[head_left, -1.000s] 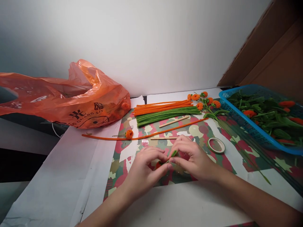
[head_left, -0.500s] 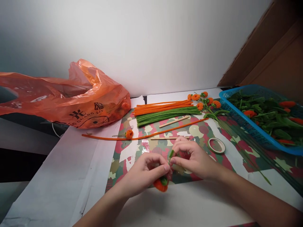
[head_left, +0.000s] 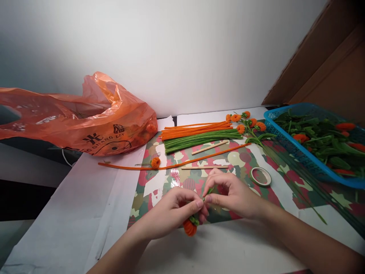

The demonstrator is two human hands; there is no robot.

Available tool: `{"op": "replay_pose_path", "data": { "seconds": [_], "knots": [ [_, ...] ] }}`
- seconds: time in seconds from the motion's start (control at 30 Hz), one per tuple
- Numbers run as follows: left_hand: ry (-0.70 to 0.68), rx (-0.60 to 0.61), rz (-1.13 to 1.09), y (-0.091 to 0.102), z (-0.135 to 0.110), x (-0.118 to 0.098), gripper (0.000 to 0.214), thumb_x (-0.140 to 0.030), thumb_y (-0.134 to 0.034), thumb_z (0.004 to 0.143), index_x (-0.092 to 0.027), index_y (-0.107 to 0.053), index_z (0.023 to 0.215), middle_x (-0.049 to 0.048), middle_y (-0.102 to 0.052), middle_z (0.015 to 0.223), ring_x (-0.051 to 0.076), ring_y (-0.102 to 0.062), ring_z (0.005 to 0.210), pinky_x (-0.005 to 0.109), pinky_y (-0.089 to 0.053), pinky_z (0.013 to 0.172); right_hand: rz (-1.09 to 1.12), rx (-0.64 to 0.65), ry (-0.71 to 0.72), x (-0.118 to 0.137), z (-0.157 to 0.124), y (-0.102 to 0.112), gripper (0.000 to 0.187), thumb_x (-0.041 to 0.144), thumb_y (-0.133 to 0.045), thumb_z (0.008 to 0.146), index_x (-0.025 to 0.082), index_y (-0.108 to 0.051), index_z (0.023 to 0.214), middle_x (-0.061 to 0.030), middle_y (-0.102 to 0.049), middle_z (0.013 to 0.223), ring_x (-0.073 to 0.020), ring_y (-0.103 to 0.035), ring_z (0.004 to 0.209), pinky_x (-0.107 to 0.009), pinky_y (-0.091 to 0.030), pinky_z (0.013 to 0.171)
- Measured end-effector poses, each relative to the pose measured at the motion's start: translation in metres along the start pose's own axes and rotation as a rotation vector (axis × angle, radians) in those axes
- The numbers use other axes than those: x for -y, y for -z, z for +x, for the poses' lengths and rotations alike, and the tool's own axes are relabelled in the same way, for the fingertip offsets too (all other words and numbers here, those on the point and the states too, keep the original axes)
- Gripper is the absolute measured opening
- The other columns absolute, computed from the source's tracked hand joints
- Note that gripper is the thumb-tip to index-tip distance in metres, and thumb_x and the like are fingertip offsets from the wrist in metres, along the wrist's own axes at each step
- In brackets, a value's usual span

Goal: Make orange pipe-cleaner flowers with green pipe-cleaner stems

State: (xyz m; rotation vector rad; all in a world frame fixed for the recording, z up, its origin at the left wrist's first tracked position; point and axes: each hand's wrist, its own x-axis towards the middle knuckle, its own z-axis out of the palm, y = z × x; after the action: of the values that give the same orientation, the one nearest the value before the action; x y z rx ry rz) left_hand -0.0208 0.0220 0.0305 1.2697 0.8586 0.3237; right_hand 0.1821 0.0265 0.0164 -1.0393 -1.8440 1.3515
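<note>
An orange pipe-cleaner flower (head_left: 190,227) with a green base hangs head down below my left hand (head_left: 182,205), whose thumb and fingers pinch its stem. Against it, my right hand (head_left: 228,192) pinches a narrow green strip (head_left: 210,190) at the stem, its fingertips almost touching the left ones. The strip looks like floral tape, partly covered by the fingers. Beyond the hands, a long orange pipe cleaner (head_left: 176,165) lies across the patterned sheet, with a small orange flower head on wire (head_left: 155,162) beside it. A roll of green tape (head_left: 260,177) lies right of my right hand.
Bundles of orange pipe cleaners (head_left: 194,130) and green pipe cleaners (head_left: 199,140) lie behind two wooden sticks (head_left: 204,167). Finished orange flowers (head_left: 253,122) rest at right, near a blue basket (head_left: 310,152) of flowers and leaves. An orange plastic bag (head_left: 114,125) stands at left.
The flower has turned and swung slightly left beneath my left hand. My right fingers have shifted a little, and the green strip now slants more to the right.
</note>
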Motion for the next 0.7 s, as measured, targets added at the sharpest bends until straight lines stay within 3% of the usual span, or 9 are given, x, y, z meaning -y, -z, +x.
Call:
{"op": "replay_pose_path", "data": {
  "seconds": [0.13, 0.2, 0.27, 0.33, 0.4, 0.47, 0.57, 0.7],
  "knots": [
    [-0.161, -0.364, 0.439, -0.005, 0.001, -0.002, 0.013, -0.030, -0.065, 0.079, -0.018, -0.068, 0.075, 0.0014, -0.067, 0.067, 0.015, -0.056, 0.067, 0.026, -0.042, 0.067, -0.161, -0.078, 0.084, 0.003, 0.001, 0.000, 0.005, 0.020, -0.065, 0.082, 0.021, -0.068, 0.078, -0.0010, -0.062, 0.075, -0.0177, -0.052, 0.086, -0.038, -0.037, 0.092],
    [-0.175, -0.410, 0.527, -0.005, 0.001, -0.002, 0.019, -0.030, -0.062, 0.081, -0.018, -0.068, 0.067, 0.0005, -0.064, 0.061, 0.014, -0.052, 0.065, 0.026, -0.040, 0.066, -0.234, -0.093, 0.109, 0.003, 0.000, 0.001, 0.005, 0.021, -0.064, 0.083, 0.021, -0.067, 0.079, -0.0015, -0.062, 0.075, -0.0186, -0.050, 0.086, -0.039, -0.038, 0.088],
    [-0.088, -0.309, 0.421, -0.001, -0.001, -0.002, 0.026, -0.034, -0.059, 0.083, -0.017, -0.067, 0.065, 0.0013, -0.064, 0.063, 0.013, -0.051, 0.060, 0.025, -0.039, 0.059, -0.332, -0.074, 0.152, 0.002, -0.001, 0.003, 0.004, 0.022, -0.064, 0.083, 0.021, -0.066, 0.080, -0.0013, -0.062, 0.074, -0.0193, -0.050, 0.086, -0.040, -0.037, 0.088],
    [0.028, -0.128, 0.185, 0.005, -0.003, -0.003, 0.028, -0.038, -0.058, 0.083, -0.017, -0.067, 0.067, 0.0031, -0.066, 0.066, 0.013, -0.053, 0.057, 0.024, -0.039, 0.054, -0.427, -0.022, 0.261, 0.003, -0.002, 0.005, 0.006, 0.019, -0.062, 0.084, 0.022, -0.065, 0.081, -0.0003, -0.062, 0.074, -0.0191, -0.049, 0.086, -0.043, -0.032, 0.092],
    [0.096, 0.039, -0.059, 0.012, -0.003, -0.002, 0.026, -0.038, -0.062, 0.081, -0.016, -0.067, 0.067, 0.0040, -0.067, 0.063, 0.015, -0.058, 0.059, 0.024, -0.042, 0.056, -0.470, 0.007, 0.387, 0.003, -0.004, 0.005, 0.010, 0.016, -0.058, 0.086, 0.022, -0.064, 0.083, 0.0003, -0.064, 0.074, -0.0182, -0.050, 0.085, -0.045, -0.028, 0.094],
    [0.077, 0.107, -0.234, 0.017, -0.002, -0.001, 0.031, -0.043, -0.062, 0.080, -0.015, -0.070, 0.070, 0.0065, -0.069, 0.063, 0.019, -0.063, 0.068, 0.028, -0.047, 0.066, -0.407, -0.039, 0.424, 0.004, -0.005, 0.003, 0.010, 0.017, -0.056, 0.087, 0.022, -0.065, 0.084, 0.0002, -0.065, 0.074, -0.0174, -0.050, 0.084, -0.044, -0.029, 0.094],
    [-0.031, -0.006, -0.398, 0.016, 0.004, 0.003, 0.049, -0.056, -0.050, 0.083, -0.014, -0.075, 0.080, 0.0111, -0.071, 0.072, 0.024, -0.066, 0.078, 0.033, -0.050, 0.073, -0.103, -0.177, 0.215, 0.003, -0.004, -0.004, 0.011, 0.026, -0.061, 0.086, 0.021, -0.065, 0.078, -0.0007, -0.065, 0.075, -0.0162, -0.053, 0.079, -0.038, -0.036, 0.087],
    [-0.254, -0.389, -0.232, 0.003, 0.015, 0.008, 0.032, -0.035, -0.076, 0.068, -0.022, -0.074, 0.098, 0.0075, -0.070, 0.097, 0.022, -0.064, 0.085, 0.027, -0.050, 0.072, 0.375, -0.186, -0.120, 0.002, 0.000, -0.015, 0.027, 0.043, -0.064, 0.082, 0.017, -0.063, 0.072, -0.0013, -0.062, 0.073, -0.0135, -0.055, 0.068, -0.027, -0.043, 0.067]
  ]
}}
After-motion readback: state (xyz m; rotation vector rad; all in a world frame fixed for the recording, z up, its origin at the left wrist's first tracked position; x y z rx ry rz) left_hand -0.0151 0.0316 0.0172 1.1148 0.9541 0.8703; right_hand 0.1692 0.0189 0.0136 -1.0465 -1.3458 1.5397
